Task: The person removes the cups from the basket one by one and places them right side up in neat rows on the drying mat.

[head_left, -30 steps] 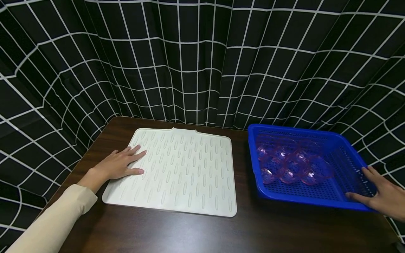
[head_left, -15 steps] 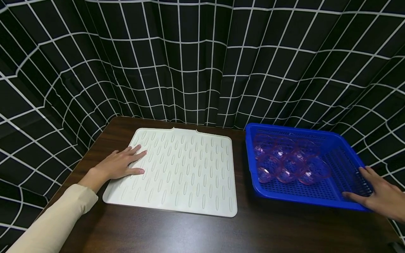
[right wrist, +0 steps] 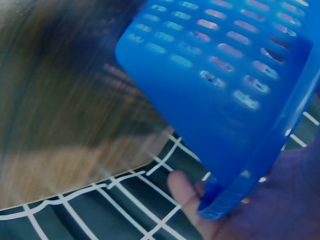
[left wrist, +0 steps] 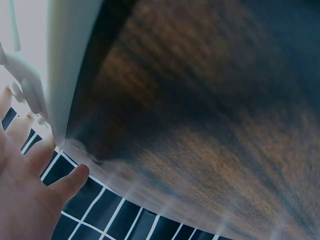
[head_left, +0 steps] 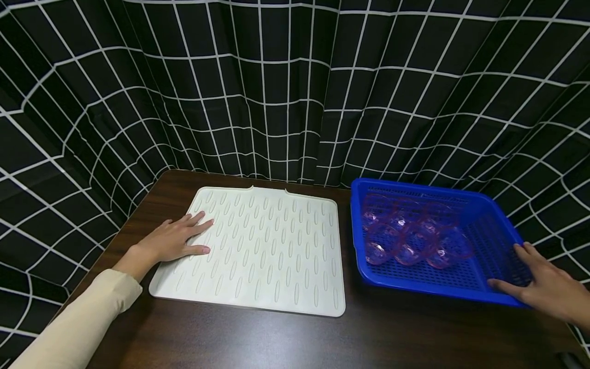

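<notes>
A white drying mat [head_left: 272, 251] with raised oval ridges lies left of centre on the table. My left hand [head_left: 176, 240] rests on its left side with fingers spread. To the right, my right hand [head_left: 544, 284] grips the right end of a blue plastic basket [head_left: 442, 290] by its rim. Several clear pink cups or bowls [head_left: 407, 252] sit in two rows toward the basket's left. In the right wrist view, fingers and thumb lie about the rim of the slotted basket [right wrist: 215, 125]. The left wrist view catches my hand [left wrist: 25, 175] by the mat's pale edge [left wrist: 67, 65].
The dark brown wooden table [head_left: 276, 341] carries everything. Black curtain [head_left: 286, 87] with a white grid hangs around the back and sides. A narrow strip of table separates mat and basket. A small dark object [head_left: 570, 360] shows at the lower right corner.
The basket has slid left, toward the mat, with the cups or bowls inside and my right hand on its rim. My left hand and the mat have stayed put.
</notes>
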{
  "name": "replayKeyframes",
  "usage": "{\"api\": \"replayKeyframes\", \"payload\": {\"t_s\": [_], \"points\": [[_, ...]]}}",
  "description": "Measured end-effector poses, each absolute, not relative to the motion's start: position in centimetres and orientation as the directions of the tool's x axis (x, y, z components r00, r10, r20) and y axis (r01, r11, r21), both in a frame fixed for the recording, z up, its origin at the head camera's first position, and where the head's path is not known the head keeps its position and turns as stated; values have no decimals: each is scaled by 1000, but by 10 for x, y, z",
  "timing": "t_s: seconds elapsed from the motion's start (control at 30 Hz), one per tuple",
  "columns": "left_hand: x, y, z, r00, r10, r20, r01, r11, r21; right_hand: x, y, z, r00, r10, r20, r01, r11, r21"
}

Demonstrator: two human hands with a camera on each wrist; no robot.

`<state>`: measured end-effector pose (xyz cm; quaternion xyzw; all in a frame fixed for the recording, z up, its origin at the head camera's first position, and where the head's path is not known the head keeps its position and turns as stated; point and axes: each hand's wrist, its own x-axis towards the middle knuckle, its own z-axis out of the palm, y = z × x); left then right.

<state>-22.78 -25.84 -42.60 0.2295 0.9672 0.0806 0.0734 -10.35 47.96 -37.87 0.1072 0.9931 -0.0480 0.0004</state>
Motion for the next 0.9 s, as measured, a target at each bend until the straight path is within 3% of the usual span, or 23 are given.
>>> {"api": "replayKeyframes", "payload": {"t_s": [0.2, 0.43, 0.7, 0.9], "points": [[-228, -257, -427, -884, 457, -98, 437, 883, 173, -111, 485, -371, -977, 175, -122, 183, 982, -56], [-227, -255, -427, -886, 451, -109, 427, 885, 186, -129, 464, -320, -942, 60, -329, 123, 977, -172], [-227, -258, -426, -888, 444, -123, 417, 888, 192, -151, 451, -295, -973, -123, -197, -68, 961, -266], [-227, -259, -427, -887, 445, -123, 419, 888, 193, -169, 452, -300, -981, -192, 15, -180, 890, -419]]}}
